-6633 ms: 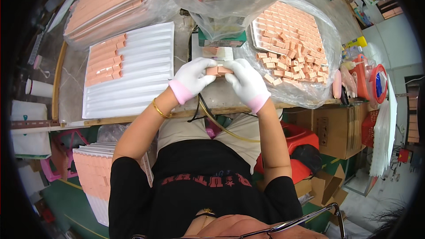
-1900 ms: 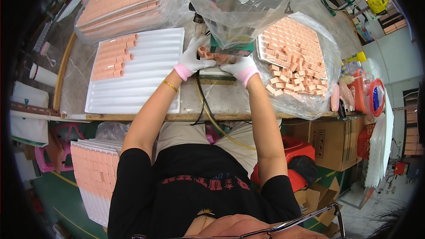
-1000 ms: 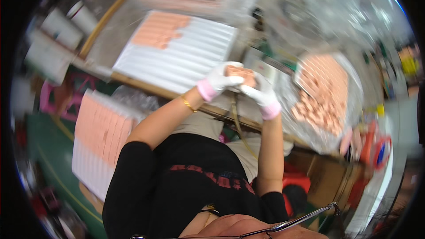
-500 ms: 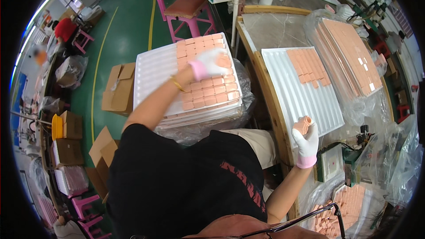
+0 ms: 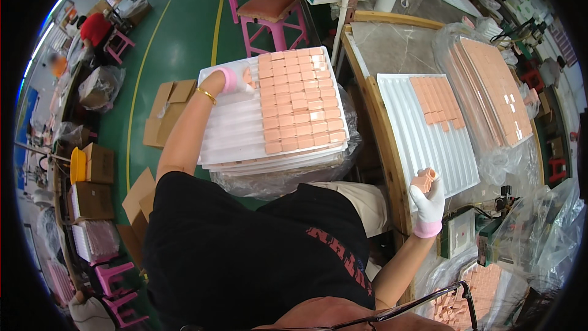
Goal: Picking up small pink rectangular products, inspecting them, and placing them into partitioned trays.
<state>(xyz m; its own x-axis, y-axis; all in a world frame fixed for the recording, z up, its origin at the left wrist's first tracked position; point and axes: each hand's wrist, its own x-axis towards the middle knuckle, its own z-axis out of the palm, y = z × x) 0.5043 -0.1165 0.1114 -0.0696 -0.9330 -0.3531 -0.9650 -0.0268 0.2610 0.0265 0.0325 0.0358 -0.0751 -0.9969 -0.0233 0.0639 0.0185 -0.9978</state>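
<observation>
Green floor with yellow lines runs off to the left on my feed, past a pink stool with a brown seat, open cartons and a person in red. Grey, stone-patterned and edged in wood, the desk fills the right side; on it lie a partly filled white tray and a plastic-wrapped stack of pink blocks.

My left arm reaches forward, putting the left hand over the bare grooves of another tray, atop a pile beside the desk. One pink block shows at its fingertips, apart from the packed rows; the wrist hides too much, so I cannot tell whether that grip is closed. My right arm is bent, the right hand raised by the desk tray's near edge, its grip clasping a hollow piece.
</observation>
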